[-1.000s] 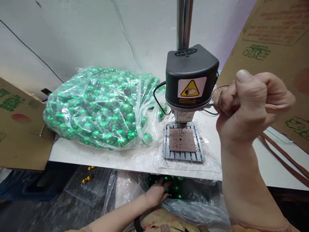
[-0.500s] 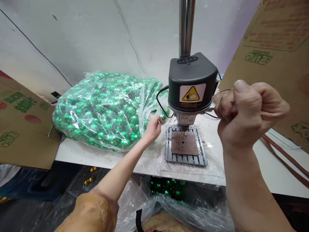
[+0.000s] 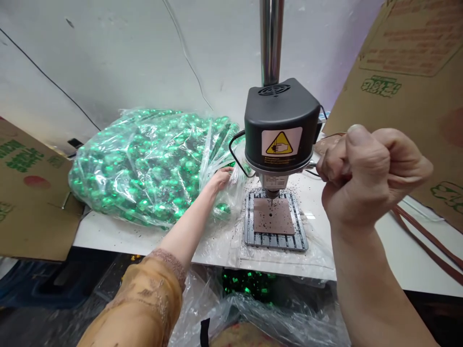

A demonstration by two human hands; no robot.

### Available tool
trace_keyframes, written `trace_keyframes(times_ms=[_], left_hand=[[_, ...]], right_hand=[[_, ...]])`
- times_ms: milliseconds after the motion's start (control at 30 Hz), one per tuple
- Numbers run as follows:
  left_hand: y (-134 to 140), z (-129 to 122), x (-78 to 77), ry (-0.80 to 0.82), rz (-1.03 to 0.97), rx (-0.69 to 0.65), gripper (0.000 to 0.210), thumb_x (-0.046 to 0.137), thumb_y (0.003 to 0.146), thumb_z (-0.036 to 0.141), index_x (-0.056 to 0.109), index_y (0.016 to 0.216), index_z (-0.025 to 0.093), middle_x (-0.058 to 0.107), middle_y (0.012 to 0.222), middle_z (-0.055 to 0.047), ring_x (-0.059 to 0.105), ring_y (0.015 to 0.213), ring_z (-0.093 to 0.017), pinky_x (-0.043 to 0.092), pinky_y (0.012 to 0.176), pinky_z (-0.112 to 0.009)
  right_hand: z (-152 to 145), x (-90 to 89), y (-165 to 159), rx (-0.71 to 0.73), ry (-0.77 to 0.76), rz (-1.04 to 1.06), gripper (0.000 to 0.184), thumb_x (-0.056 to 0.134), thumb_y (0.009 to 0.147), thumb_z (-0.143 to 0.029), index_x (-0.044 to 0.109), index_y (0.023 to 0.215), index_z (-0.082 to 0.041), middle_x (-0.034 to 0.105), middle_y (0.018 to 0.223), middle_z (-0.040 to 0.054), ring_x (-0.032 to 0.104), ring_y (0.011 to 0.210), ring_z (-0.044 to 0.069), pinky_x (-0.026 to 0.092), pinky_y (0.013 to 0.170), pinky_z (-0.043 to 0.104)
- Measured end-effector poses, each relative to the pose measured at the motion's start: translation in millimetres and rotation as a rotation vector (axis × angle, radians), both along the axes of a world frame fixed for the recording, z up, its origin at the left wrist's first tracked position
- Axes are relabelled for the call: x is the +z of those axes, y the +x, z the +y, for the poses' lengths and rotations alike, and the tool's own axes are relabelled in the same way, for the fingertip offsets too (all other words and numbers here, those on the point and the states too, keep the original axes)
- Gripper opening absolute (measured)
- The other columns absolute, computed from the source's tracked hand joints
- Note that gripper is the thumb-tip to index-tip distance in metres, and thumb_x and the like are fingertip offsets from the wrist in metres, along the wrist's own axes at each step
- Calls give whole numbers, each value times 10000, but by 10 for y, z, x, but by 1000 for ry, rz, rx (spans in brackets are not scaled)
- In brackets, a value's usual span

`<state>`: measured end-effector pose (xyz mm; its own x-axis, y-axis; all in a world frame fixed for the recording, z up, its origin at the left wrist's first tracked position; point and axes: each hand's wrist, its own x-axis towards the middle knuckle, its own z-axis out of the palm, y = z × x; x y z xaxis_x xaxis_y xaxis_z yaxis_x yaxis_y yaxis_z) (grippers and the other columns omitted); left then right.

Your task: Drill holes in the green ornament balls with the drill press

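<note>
At the bottom of the frame, faceted green balls [image 3: 249, 284] glint in a dark hollow below the table edge, beside loose, crinkled clear plastic [image 3: 275, 313]. In the lower left is an embroidered mustard sleeve [image 3: 144, 299]. At right, the right hand [image 3: 374, 173] is clenched in a fist at the end of a drill press's metal lever [image 3: 311, 165]. Right of centre, a flat reddish-brown square plate [image 3: 278, 221] with 1 dark hole lies on a grooved metal base [image 3: 303, 241]. Dark shavings speckle both, so some drilling seems done; how many balls are drilled cannot be told. Just left of the drill press [image 3: 278, 108], smooth and black-hooded, the left hand [image 3: 220, 179] is at the bag's mouth, fingertips partly hidden; whether they grasp a ball is unclear. The bulging, glossy bag [image 3: 141, 164], centre-left, holds a great many green balls, apparently much of the supply. Behind stands a scuffed pale wall [image 3: 126, 53].
</note>
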<state>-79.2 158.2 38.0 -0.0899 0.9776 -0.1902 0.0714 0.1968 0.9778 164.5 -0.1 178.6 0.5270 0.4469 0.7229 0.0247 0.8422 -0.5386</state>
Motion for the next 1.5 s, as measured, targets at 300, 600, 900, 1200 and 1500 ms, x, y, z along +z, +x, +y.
trace_keyframes(times_ms=[300,600,900,1200,1500], left_hand=[[45,-33,-86,227,432,-222,375,719,644,98,748,1013,161,745,1044,-53,662,1063,-233,519,1025,-318],[193,-263,-33,274,764,-42,441,651,744,-4,722,1134,190,553,1430,-188,505,1355,-409,407,1153,-561],[298,-1119,129,92,-319,-87,512,799,786,391,595,1234,250,671,903,-13,617,597,-114,463,527,-219],[408,-1549,-197,182,-154,-194,681,850,751,595,615,1258,206,737,1020,-51,687,835,-167,539,740,-286],[522,-1468,-435,353,20,-191,611,785,829,594,573,1259,215,691,1149,-70,639,1085,-211,491,990,-351]], right_hand=[[-8,9,-9,-12,10,13,427,627,888,-225,390,534,-191,378,452,-79,364,413,39,331,473,295],[-1,0,-6,-8,5,3,430,622,884,-214,380,529,-192,383,443,-82,368,408,38,346,478,295],[-11,-9,-19,-12,2,13,429,630,879,-215,396,521,-186,384,441,-86,368,413,36,343,492,298],[21,-7,-5,30,41,21,438,632,882,-216,378,526,-190,368,435,-82,351,404,34,310,461,281],[22,-12,-1,43,58,10,432,623,896,-207,353,559,-196,363,444,-78,346,417,41,306,474,284]])
